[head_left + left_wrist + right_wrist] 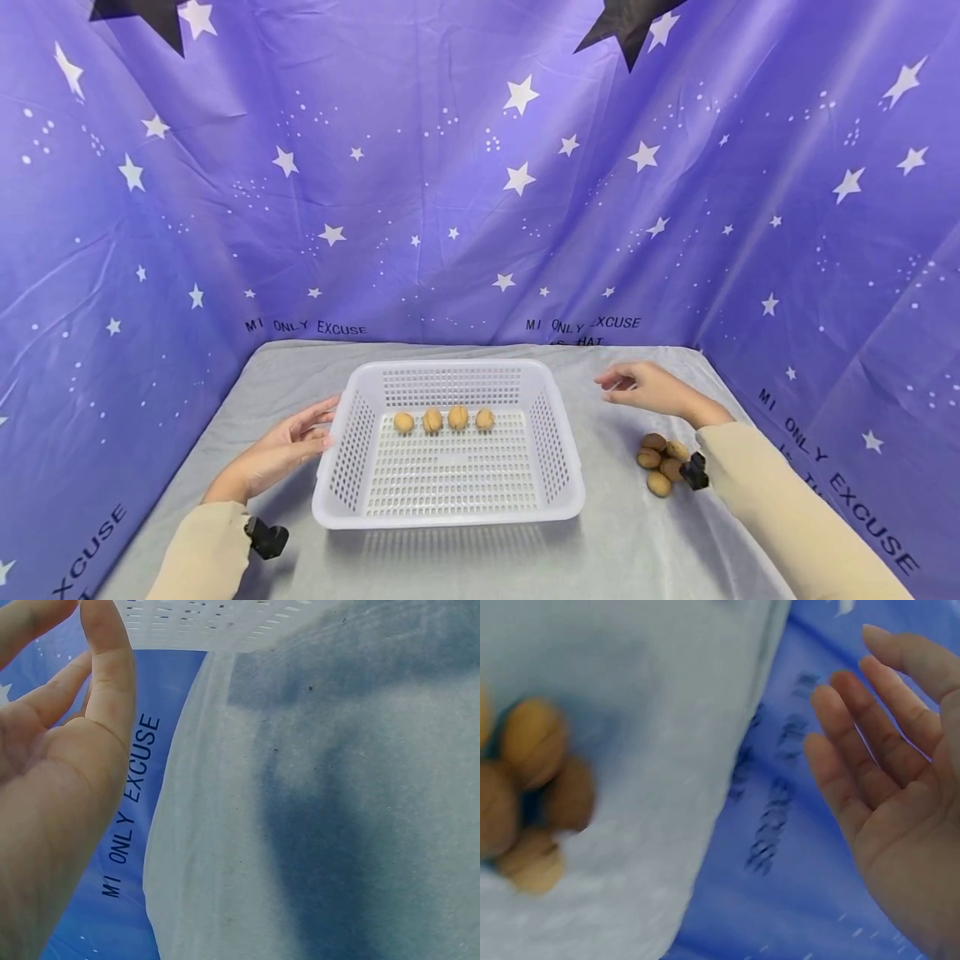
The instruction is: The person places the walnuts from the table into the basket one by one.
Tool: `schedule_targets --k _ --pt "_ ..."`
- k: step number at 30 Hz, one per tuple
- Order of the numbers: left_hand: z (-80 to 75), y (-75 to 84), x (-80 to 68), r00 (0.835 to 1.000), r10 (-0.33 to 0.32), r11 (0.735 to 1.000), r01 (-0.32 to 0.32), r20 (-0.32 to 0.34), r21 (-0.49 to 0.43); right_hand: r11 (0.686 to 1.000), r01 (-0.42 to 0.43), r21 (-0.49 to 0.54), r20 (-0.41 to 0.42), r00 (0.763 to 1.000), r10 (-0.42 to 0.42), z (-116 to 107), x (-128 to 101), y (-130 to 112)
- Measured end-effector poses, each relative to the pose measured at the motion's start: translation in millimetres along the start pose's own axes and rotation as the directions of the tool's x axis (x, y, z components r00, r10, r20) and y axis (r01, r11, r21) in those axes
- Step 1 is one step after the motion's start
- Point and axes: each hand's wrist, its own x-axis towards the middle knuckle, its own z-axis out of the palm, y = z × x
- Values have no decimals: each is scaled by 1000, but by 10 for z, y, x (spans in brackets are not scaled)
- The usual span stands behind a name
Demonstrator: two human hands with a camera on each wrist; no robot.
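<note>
A white plastic basket (450, 522) with slotted walls stands on the cloth. Inside it, several walnuts (458, 417) sit in a row toward the far wall. My left hand (273, 450) is at the basket's left side, its fingertips at the rim, fingers loosely bent; whether they press on it cannot be told. To the right of the basket, my right hand (652, 390) hovers with relaxed fingers, holding nothing. The right wrist view shows its bare palm (915, 817). Below this hand lies a cluster of several walnuts (649, 457), partly beside the wrist camera.
A grey cloth (607, 533) covers the table. Purple curtains with stars (465, 167) close off the back and both sides. Black cameras sit on the left wrist (266, 537) and right wrist (694, 471).
</note>
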Motion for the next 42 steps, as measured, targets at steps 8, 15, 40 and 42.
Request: schedule_targets --k 8,15,40,42 --pt "8 12 5 1000 -3 1000 3 9 -1 991 -131 -18 -12 991 131 14 -379 390" --pt "16 31 3 1000 0 1000 0 8 -3 969 -240 65 3 971 241 89 -611 608" --pt "-1 8 3 1000 2 1000 -2 15 -4 940 -314 137 44 949 311 213 -715 826" --pt "-1 7 2 1000 3 1000 -3 14 -4 945 -305 122 38 952 302 183 -682 791"
